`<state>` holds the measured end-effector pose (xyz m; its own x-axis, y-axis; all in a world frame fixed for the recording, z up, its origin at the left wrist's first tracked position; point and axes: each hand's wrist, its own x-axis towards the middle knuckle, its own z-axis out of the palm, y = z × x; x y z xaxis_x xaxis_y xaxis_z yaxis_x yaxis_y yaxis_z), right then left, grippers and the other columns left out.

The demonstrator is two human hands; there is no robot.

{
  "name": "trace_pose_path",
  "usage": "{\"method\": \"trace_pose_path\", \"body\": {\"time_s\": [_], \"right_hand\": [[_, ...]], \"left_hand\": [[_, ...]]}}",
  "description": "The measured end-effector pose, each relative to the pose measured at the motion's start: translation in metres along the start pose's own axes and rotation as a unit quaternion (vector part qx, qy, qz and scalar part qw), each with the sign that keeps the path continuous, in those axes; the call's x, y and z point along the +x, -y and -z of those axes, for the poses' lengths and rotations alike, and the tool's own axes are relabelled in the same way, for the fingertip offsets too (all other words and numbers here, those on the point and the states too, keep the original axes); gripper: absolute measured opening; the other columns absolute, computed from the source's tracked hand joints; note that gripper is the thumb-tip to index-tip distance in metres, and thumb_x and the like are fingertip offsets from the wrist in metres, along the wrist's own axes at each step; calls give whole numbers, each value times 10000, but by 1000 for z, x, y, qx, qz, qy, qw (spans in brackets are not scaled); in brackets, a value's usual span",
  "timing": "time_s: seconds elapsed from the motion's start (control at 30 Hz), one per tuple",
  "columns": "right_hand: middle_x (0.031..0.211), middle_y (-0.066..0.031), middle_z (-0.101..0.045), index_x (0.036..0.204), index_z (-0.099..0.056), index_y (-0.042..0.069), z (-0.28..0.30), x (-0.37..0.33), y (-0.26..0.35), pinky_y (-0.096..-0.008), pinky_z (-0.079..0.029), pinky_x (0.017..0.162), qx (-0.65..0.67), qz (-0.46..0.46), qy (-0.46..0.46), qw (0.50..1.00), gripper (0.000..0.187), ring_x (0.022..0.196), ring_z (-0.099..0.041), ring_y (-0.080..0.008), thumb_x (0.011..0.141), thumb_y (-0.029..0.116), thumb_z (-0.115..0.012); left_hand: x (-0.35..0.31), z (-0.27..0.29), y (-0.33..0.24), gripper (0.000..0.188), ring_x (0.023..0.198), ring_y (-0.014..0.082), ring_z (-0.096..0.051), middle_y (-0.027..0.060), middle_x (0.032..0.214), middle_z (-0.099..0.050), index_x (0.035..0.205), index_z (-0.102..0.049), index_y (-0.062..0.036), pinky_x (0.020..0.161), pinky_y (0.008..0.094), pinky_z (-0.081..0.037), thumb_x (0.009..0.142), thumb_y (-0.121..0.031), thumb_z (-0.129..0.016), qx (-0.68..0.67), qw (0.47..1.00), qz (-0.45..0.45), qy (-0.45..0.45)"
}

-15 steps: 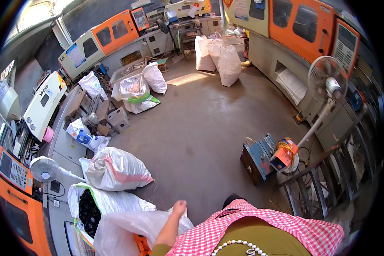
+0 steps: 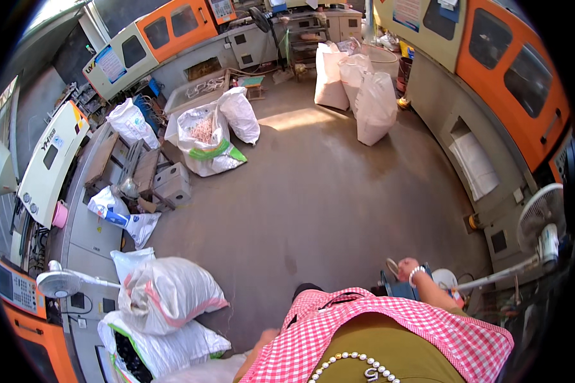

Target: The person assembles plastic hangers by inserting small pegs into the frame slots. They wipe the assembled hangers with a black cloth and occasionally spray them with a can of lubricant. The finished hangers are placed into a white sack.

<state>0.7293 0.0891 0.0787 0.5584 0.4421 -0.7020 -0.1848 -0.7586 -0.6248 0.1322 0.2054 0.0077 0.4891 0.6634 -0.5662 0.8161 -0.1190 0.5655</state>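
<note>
Blue metal box (image 2: pixel 402 291) was seen at 4 o'clock, towards 6 from the nearer right hand (image 2: pixel 407 269); long axis hidden. Right grip was curled at tan loop (image 2: pixel 391 265); hold couldn't be told, nor left hand (image 2: pixel 268 336) state.

Since the earlier frame, the right hand (image 2: pixel 407 269), wearing a white beaded bracelet (image 2: pixel 416 275), has appeared at the pale curved loop (image 2: pixel 391 267) by the blue metal box (image 2: pixel 400 290), while the left hand (image 2: pixel 268 336) has dropped lower, partly behind the pink-and-white checked cloth apron (image 2: pixel 390 309).
</note>
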Motion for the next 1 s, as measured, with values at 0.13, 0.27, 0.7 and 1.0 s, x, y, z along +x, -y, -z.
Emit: {"method": "trace_pose_path", "body": {"time_s": [0.13,0.27,0.7,1.0], "right_hand": [[639,-37,-565,859,-590,84,-18,88,172,-307,-483,436,101,56,-37,993,87,500,-577,-164,890,128,-521],[633,-56,-562,841,-564,84,-57,150,242,-347,-480,437,144,49,-17,988,69,500,-569,-197,883,98,-510],[950,-92,-695,910,-722,100,-89,316,301,-341,-525,768,-306,-87,112,941,227,883,-649,-221,835,264,-584],[724,-130,-655,860,-651,48,-101,579,638,-377,-523,552,-493,106,154,850,190,678,-646,-251,841,211,-555]], "left_hand": [[68,54,-10,535,694,300,-639,151,754,-672,757,-650,-14,723,415,-496,953,-394,-327,-50,983,173,39],[174,136,-15,571,671,306,-638,148,725,-670,763,-645,-1,721,419,-498,960,-408,-296,-61,985,159,3],[651,480,-285,356,551,157,-561,65,640,-567,743,-523,-30,542,308,-477,961,-297,-433,-342,917,18,-202],[703,462,-189,259,684,285,-620,158,777,-645,624,-589,-14,635,397,-497,763,-230,-616,46,996,31,-65]]}}
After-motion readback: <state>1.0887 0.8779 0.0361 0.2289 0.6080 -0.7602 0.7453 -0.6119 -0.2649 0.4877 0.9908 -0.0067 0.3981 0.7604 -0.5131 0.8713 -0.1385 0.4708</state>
